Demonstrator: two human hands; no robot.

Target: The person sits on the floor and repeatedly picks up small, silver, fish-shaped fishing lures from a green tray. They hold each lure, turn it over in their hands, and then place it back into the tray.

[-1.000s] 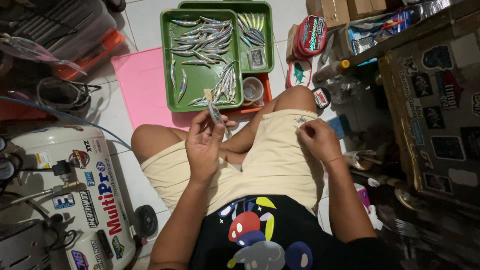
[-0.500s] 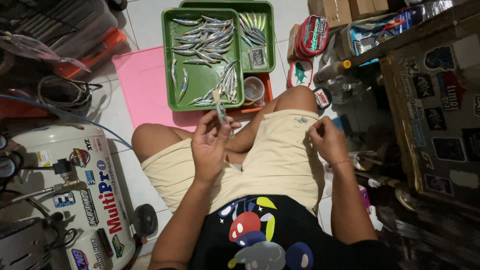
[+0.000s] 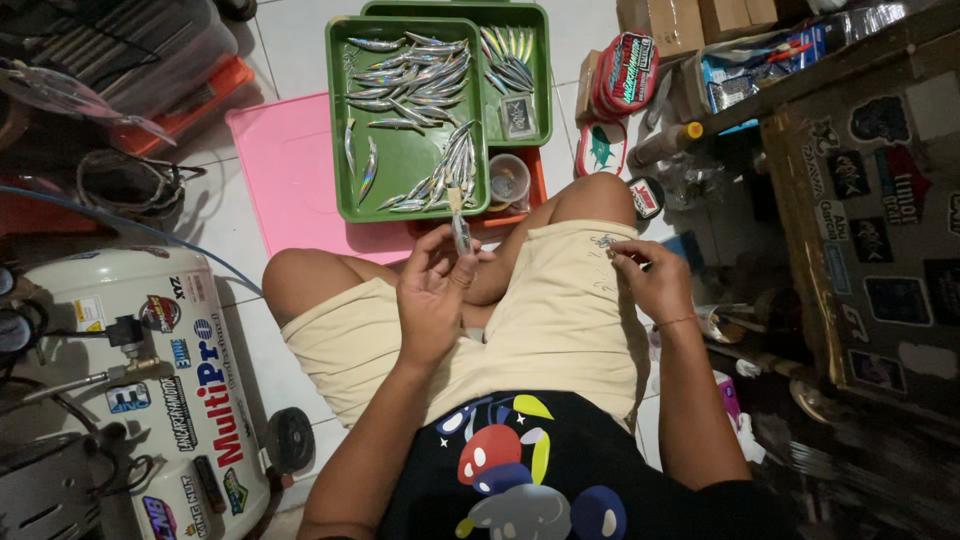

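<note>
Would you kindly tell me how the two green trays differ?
The front tray is larger and overlaps the back tray. The front tray holds many silvery lures, scattered and bunched; the back tray shows only a short row of lures plus a small dark box. Both are green, rectangular and rimmed.

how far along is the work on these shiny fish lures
Done, apparently: many silver lures lie in the front green tray, more in the back tray. In hand: the left hand holds one lure; the right hand pinches something tiny. How many remain cannot be told.
</note>
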